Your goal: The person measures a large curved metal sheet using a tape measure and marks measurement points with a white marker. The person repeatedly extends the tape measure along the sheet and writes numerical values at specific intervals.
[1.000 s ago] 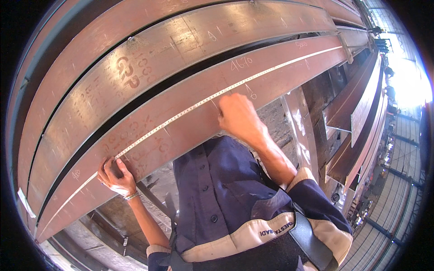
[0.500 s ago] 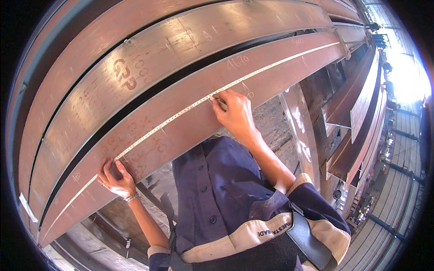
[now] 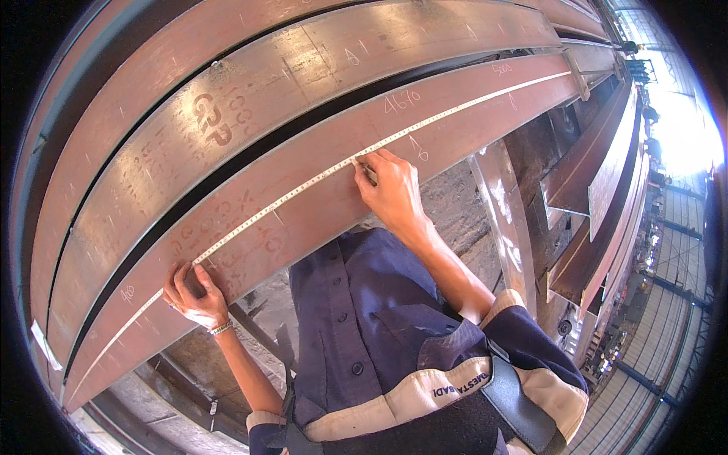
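A pale measuring tape lies stretched along the flat reddish-brown face of a long steel beam. My left hand is on the tape near the beam's left part, its fingers curled over the tape and the thumb against its edge. Farther right, my right hand is closed in a pinch, fingertips at the tape's lower edge. A small thin piece shows between its fingers; its kind is too hidden to tell. Chalk marks and handwritten figures are scattered on the steel beside the tape.
Another steel beam runs parallel beyond a dark gap, with more behind it. A small clamp-like steel piece sits at the beam's right end. Further beams are stacked at the right. A steel support crosses below.
Both hands stay almost in place on the tape. The view has shifted very slightly; nothing has visibly been taken up or let go.
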A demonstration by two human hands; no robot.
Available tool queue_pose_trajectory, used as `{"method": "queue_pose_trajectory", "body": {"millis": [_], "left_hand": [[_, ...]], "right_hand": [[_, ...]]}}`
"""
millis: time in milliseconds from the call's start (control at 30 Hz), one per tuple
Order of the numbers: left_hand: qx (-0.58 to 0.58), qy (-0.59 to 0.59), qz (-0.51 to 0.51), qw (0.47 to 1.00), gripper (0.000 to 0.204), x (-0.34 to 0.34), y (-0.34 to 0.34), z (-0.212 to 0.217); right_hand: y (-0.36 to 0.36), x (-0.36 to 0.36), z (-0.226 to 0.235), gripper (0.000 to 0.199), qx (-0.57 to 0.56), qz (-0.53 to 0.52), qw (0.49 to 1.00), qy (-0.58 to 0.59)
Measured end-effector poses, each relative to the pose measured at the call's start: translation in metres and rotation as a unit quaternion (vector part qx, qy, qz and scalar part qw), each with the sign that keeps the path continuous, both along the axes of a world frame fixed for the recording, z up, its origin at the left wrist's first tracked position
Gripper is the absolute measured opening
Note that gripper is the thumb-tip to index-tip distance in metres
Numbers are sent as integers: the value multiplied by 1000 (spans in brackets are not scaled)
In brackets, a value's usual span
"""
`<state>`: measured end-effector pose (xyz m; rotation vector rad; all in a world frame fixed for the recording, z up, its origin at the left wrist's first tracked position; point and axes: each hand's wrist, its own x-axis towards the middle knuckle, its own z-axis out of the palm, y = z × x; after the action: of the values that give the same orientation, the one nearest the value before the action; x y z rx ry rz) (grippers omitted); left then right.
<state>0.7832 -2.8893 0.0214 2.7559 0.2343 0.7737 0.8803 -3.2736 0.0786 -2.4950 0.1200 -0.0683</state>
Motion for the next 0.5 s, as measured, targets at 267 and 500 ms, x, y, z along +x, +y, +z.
{"method": "queue_pose_trajectory", "body": {"millis": [267,500], "left_hand": [[-1,0,-1,1000,25,0,1,-1],[-9,0,6,1000,24,0,-1,0]], "right_hand": [[1,0,0,16,-5,0,1000,-5],[3,1,1,15,-19,6,1000,4]]}}
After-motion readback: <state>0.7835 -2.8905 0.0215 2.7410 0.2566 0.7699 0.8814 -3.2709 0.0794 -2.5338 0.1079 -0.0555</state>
